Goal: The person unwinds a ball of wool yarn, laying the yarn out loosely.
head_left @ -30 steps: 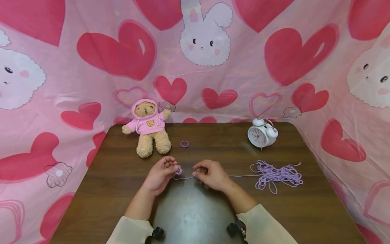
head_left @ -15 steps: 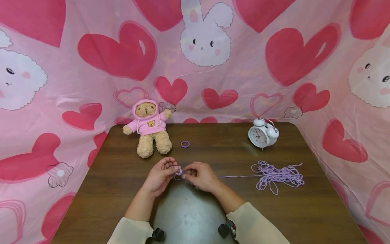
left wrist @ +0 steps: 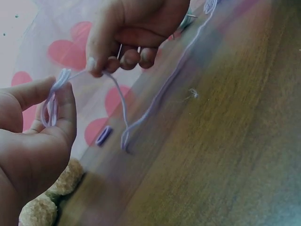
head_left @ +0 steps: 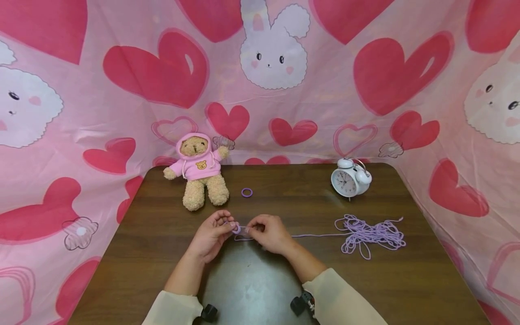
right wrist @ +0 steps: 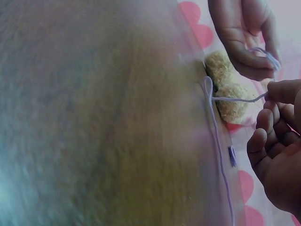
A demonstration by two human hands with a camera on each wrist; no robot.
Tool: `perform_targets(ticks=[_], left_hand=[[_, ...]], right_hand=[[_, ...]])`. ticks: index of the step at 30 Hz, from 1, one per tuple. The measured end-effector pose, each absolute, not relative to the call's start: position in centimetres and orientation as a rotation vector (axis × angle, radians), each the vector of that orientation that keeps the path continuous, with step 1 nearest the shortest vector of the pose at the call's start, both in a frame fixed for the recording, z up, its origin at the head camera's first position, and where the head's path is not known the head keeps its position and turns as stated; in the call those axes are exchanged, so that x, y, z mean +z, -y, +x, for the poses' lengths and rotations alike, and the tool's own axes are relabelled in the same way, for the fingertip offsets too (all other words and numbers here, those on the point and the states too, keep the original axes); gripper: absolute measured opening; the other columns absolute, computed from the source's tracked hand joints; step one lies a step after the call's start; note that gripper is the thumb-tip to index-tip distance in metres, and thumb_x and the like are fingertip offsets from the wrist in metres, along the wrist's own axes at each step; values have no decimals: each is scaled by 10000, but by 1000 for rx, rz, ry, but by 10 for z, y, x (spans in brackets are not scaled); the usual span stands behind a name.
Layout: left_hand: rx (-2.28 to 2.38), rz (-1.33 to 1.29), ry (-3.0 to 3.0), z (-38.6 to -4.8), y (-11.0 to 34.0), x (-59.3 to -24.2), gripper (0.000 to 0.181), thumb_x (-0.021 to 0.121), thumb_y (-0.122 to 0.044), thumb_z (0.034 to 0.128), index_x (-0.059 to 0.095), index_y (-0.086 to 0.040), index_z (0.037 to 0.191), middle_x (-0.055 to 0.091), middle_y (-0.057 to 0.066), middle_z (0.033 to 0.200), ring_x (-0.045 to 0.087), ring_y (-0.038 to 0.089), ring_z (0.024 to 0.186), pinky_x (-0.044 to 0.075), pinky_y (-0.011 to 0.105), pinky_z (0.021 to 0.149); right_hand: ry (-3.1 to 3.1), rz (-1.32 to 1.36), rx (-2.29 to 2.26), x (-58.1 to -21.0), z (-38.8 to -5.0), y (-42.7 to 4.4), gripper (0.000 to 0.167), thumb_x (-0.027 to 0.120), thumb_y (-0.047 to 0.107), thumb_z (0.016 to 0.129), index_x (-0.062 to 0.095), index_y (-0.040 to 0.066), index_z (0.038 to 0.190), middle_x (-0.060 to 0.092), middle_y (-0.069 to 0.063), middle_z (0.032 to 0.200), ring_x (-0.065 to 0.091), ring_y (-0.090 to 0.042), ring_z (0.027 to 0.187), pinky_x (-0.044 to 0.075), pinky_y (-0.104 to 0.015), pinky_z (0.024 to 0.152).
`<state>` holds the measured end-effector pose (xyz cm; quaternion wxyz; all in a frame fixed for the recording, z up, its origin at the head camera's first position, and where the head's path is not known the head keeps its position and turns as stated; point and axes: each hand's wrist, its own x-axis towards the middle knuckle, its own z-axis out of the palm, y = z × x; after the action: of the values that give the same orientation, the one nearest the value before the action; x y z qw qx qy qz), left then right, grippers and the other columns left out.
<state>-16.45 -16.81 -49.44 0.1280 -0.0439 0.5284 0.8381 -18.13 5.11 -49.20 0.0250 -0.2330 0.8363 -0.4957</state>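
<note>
Between thumb and fingers, my left hand [head_left: 211,235] pinches a small looped bundle of lilac yarn [left wrist: 50,106]. My right hand [head_left: 271,234] is just to its right and pinches the yarn strand [left wrist: 121,96] that leaves the bundle. A short taut length spans the two hands in the left wrist view. Below the right hand the strand drops in a slack bend, then runs right to a loose tangled heap of lilac yarn [head_left: 371,234] on the table. In the right wrist view, fingers hide part of the bundle.
A teddy bear [head_left: 201,169] in a pink hoodie sits at the back left of the brown table [head_left: 292,180]. Near it lies a purple ring [head_left: 247,192]. A white twin-bell alarm clock [head_left: 350,178] stands at the back right. Pink heart-print cloth [head_left: 284,106] hangs behind.
My right hand has moved left toward the left hand, then slightly back right, drawing a short strand taut from the bundle. The left hand has barely moved.
</note>
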Motion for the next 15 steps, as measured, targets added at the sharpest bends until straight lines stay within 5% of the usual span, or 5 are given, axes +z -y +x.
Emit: perform_targets(ticks=[15], left_hand=[[2456, -146, -1561, -164, 178, -498, 319, 599, 142, 948, 461, 38, 1217, 581, 95, 1058, 657, 173, 935, 570, 283, 877]], right_hand=[[-2645, -657, -1549, -485, -187, -72, 49, 768, 193, 920, 771, 158, 886, 652, 111, 765, 578, -38, 672, 498, -232, 619]])
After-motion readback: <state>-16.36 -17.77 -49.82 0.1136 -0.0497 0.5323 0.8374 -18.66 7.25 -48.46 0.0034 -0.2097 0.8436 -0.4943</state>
